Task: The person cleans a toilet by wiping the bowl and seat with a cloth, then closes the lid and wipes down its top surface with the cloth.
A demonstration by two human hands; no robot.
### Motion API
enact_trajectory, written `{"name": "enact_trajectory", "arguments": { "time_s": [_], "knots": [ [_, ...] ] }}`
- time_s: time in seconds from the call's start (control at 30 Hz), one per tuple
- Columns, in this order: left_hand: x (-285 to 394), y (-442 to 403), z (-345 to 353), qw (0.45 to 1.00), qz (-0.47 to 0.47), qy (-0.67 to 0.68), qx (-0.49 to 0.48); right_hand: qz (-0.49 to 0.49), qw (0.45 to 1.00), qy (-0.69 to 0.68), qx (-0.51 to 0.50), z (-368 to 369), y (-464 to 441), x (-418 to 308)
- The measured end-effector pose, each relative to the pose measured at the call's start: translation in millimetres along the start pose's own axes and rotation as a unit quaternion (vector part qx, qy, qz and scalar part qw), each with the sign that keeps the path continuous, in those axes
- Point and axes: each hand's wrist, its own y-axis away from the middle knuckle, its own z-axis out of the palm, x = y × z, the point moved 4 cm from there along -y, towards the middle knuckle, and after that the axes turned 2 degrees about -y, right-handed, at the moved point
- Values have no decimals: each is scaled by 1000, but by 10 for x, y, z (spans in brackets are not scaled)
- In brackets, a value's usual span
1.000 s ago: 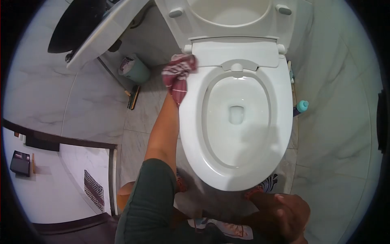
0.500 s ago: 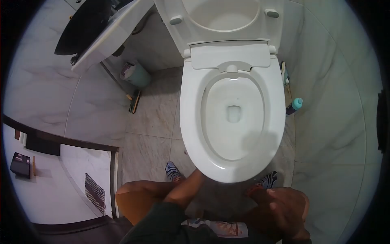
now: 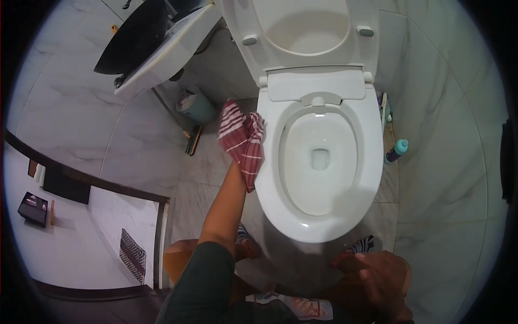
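A red cloth with white stripes (image 3: 241,132) is bunched over my left hand, against the left side of the toilet bowl (image 3: 267,202). My left forearm (image 3: 224,208) reaches up to it; the cloth hides the fingers. On my right knee lies my right hand (image 3: 386,281), fingers apart and holding nothing. The toilet seat and lid (image 3: 245,21) are raised, and a little water stands at the bottom of the bowl.
To the left are a washbasin (image 3: 162,59), a bin (image 3: 199,108) and a floor brush (image 3: 193,141). A bottle with a turquoise cap (image 3: 398,150) stands between the toilet and the right wall. A doorway opens at lower left.
My left hand has come up from below the front of the bowl to its left side, and the striped cloth now shows. My right hand stays on the knee. The view has shifted slightly.
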Motion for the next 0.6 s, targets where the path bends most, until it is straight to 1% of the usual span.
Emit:
{"name": "enact_trajectory", "arguments": {
  "time_s": [0.1, 0.13, 0.23, 0.3, 0.33, 0.37, 0.43, 0.47, 0.53, 0.6],
  "knots": [
    [-107, -272, -69, 999, 35, 31, 2, 5, 999, 39, -10, -7, -57, -1],
    [-339, 57, -67, 998, 49, 44, 4, 9, 999, 41, -11, 9, -76, 25],
    [-940, 189, -253, 991, 101, 84, 8, 38, 999, 13, -32, 63, -109, 87],
    [-1510, 553, -231, 986, 134, 103, 10, 1, 999, 31, -28, 103, -116, 62],
    [-1522, 505, -147, 983, 148, 111, 10, -1, 999, 31, -26, 114, -116, 53],
    [-1483, 560, -204, 983, 146, 108, 9, -13, 999, 22, -28, 126, -121, 29],
    [-1831, 827, -478, 967, 144, 199, -67, -27, 999, 14, -30, 142, -132, -44],
    [-1921, 708, -675, 953, 141, 245, -106, -25, 999, 5, -27, 138, -148, -86],
    [-1759, 735, -790, 915, 130, 334, -186, -28, 999, 1, -22, 120, -125, -104],
    [-1417, 820, -795, 864, 112, 416, -261, -49, 998, -18, -40, 145, -74, -11]
  ]
}}
